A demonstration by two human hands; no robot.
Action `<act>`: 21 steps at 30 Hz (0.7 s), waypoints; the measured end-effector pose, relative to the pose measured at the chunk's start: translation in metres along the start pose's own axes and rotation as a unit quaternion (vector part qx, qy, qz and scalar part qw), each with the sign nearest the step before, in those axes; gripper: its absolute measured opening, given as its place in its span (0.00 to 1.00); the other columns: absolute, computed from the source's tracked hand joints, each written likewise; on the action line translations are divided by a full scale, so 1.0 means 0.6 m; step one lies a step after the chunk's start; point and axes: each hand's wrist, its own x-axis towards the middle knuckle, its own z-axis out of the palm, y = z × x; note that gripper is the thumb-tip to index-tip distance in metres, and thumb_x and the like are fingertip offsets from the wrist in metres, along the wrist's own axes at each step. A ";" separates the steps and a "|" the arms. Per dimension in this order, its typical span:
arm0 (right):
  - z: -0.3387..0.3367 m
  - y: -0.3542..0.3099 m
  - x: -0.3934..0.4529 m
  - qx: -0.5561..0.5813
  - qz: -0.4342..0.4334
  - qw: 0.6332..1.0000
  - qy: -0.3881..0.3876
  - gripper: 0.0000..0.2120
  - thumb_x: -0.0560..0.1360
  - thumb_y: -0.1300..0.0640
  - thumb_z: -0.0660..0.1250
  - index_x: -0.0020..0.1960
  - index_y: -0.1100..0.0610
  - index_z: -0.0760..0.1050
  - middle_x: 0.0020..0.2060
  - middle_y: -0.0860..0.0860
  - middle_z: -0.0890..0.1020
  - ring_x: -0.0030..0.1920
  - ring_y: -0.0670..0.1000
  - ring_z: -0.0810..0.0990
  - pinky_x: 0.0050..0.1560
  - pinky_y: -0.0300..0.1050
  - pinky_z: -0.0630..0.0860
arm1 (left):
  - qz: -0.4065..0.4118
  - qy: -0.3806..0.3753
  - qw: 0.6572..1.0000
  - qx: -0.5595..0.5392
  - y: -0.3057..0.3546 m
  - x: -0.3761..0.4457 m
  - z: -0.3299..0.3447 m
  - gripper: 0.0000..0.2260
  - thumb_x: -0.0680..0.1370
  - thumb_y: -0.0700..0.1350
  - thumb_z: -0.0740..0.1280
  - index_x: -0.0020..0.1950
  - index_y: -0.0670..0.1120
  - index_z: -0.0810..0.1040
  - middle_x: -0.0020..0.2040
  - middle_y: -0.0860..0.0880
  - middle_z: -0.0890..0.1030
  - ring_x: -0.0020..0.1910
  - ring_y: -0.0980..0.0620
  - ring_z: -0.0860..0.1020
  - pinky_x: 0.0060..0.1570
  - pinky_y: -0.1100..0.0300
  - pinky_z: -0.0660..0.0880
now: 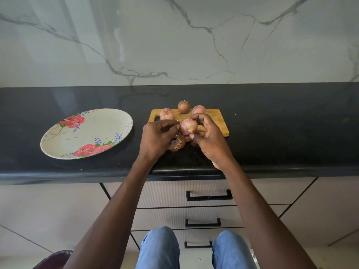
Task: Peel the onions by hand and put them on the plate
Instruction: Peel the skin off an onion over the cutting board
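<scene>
Big black counter (272,133) under a marble wall (174,35), with pale drawers (194,216) below it. On the left of the counter sits a flowery plate (58,140), nothing on it. Right of the plate there's a wooden board (215,121) with three unpeeled onions (166,113) at its far edge. The person, in jeans (158,249), holds a fourth onion (188,126) just above the board's near edge. The right hand (209,140) curls around it, thumb underneath, while the left hand (157,136) pinches at its left side. A small pile of peels (177,144) lies on the counter right under the hands.
</scene>
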 end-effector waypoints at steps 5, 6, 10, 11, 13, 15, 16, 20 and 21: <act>0.003 0.005 0.003 -0.007 0.007 1.000 -0.001 0.21 0.71 0.58 0.74 0.56 0.38 0.73 0.63 0.48 0.78 0.62 0.53 0.80 0.59 0.57 0.81 | -0.003 0.019 0.999 0.030 0.000 -0.001 0.001 0.09 0.79 0.40 0.70 0.58 0.43 0.84 0.49 0.48 0.86 0.45 0.56 0.85 0.46 0.57 0.83; 0.002 0.006 0.004 -0.012 0.008 1.000 0.001 0.21 0.71 0.57 0.74 0.57 0.38 0.72 0.63 0.48 0.78 0.61 0.53 0.80 0.60 0.59 0.80 | -0.006 0.025 0.999 0.033 0.000 0.000 0.001 0.09 0.80 0.40 0.70 0.59 0.43 0.84 0.49 0.48 0.86 0.44 0.56 0.85 0.46 0.56 0.83; 0.000 0.009 0.006 -0.016 0.009 1.000 0.010 0.21 0.76 0.61 0.73 0.58 0.40 0.69 0.63 0.49 0.77 0.61 0.52 0.80 0.58 0.61 0.81 | -0.030 0.069 0.996 0.042 0.001 0.002 0.002 0.09 0.79 0.41 0.70 0.58 0.42 0.85 0.48 0.47 0.86 0.39 0.59 0.85 0.43 0.60 0.83; 0.000 0.008 0.005 -0.010 0.011 1.000 0.014 0.21 0.76 0.62 0.72 0.58 0.40 0.68 0.63 0.50 0.77 0.61 0.51 0.80 0.57 0.61 0.81 | -0.039 0.076 0.996 0.037 0.000 0.002 0.002 0.09 0.79 0.40 0.70 0.58 0.42 0.85 0.47 0.47 0.86 0.38 0.59 0.84 0.42 0.62 0.82; -0.002 0.007 0.004 0.016 0.020 1.000 0.015 0.21 0.78 0.64 0.71 0.60 0.43 0.68 0.63 0.51 0.78 0.60 0.51 0.81 0.56 0.59 0.82 | -0.044 0.070 0.996 0.037 -0.003 0.004 0.001 0.10 0.79 0.40 0.69 0.58 0.41 0.84 0.47 0.46 0.87 0.39 0.59 0.85 0.43 0.60 0.83; -0.003 0.005 0.002 0.029 0.028 0.999 0.012 0.20 0.79 0.65 0.69 0.62 0.46 0.67 0.64 0.51 0.79 0.60 0.50 0.81 0.56 0.57 0.82 | -0.028 0.046 0.997 0.047 -0.005 0.004 0.001 0.12 0.80 0.40 0.68 0.62 0.43 0.83 0.51 0.47 0.86 0.42 0.60 0.85 0.49 0.58 0.82; -0.003 0.004 0.002 0.027 0.027 0.999 0.010 0.20 0.79 0.66 0.69 0.62 0.47 0.67 0.64 0.50 0.79 0.60 0.50 0.81 0.55 0.55 0.83 | -0.016 0.036 0.998 0.056 -0.005 0.004 0.001 0.13 0.81 0.39 0.67 0.65 0.44 0.81 0.54 0.48 0.85 0.44 0.62 0.84 0.51 0.62 0.81; -0.002 0.006 0.003 0.008 0.010 1.000 0.014 0.22 0.77 0.66 0.70 0.59 0.44 0.68 0.63 0.51 0.77 0.61 0.53 0.80 0.52 0.54 0.83 | 0.031 0.038 0.996 0.075 0.000 0.005 0.003 0.11 0.81 0.41 0.67 0.62 0.43 0.83 0.56 0.49 0.85 0.51 0.57 0.82 0.52 0.62 0.79; -0.002 0.007 0.003 -0.003 0.006 1.000 0.017 0.23 0.76 0.66 0.71 0.58 0.42 0.67 0.63 0.51 0.77 0.61 0.53 0.79 0.54 0.57 0.83 | 0.033 0.033 0.996 0.070 0.000 0.005 0.003 0.11 0.81 0.41 0.67 0.61 0.43 0.84 0.55 0.49 0.85 0.51 0.56 0.83 0.52 0.61 0.79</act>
